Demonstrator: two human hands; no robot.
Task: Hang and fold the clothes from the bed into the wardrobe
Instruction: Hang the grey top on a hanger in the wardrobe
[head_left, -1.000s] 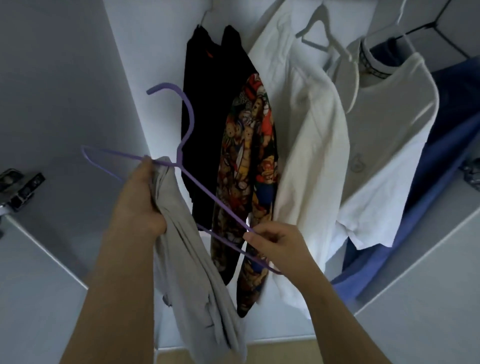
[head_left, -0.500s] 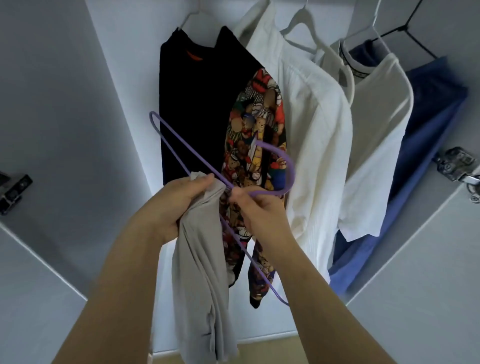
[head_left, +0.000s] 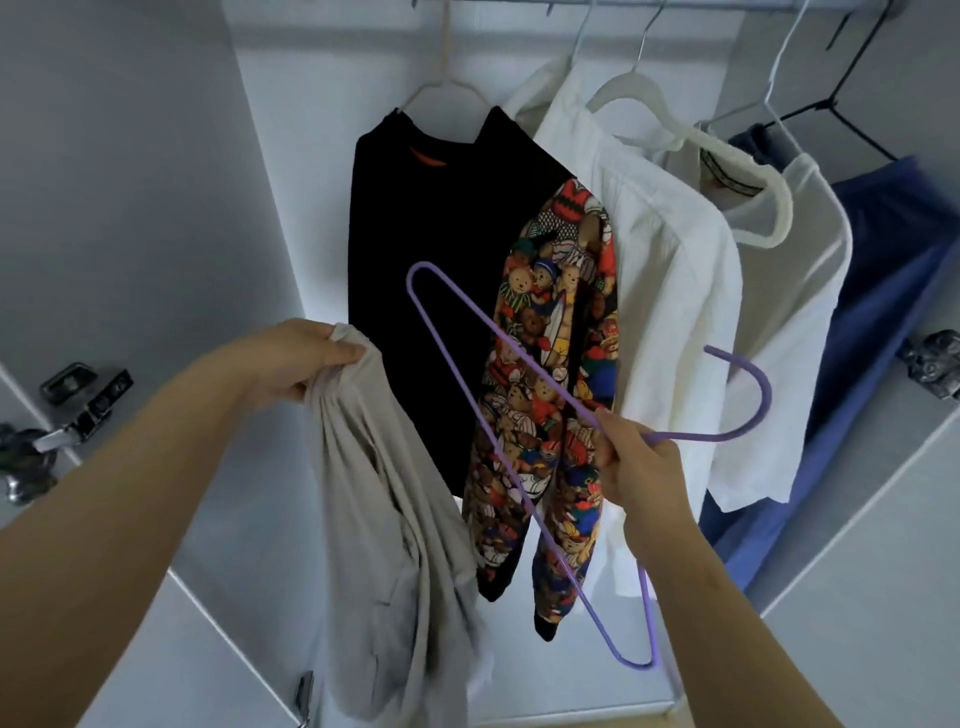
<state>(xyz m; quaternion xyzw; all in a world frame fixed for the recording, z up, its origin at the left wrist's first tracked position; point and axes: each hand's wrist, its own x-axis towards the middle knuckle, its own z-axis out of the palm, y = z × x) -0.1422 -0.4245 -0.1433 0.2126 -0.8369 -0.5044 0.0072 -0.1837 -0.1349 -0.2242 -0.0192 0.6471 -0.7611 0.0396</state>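
Note:
My left hand grips the top edge of a beige-grey garment, which hangs down bunched in front of the wardrobe. My right hand pinches a purple wire hanger at its neck. The hanger is turned on its side, its hook pointing right and one shoulder pointing up left. It is apart from the beige garment. Behind both hang a black top with a teddy-bear print, a white shirt, a cream T-shirt and a blue garment.
The clothes rail runs along the top with several white hangers on it. White wardrobe walls stand on both sides. Metal door hinges show at the left and right. A black wire frame sits at top right.
My hands have moved apart: the left has drawn the beige garment to the left, away from the hanger, and the right has swung the hanger to the right. The camera has tilted up.

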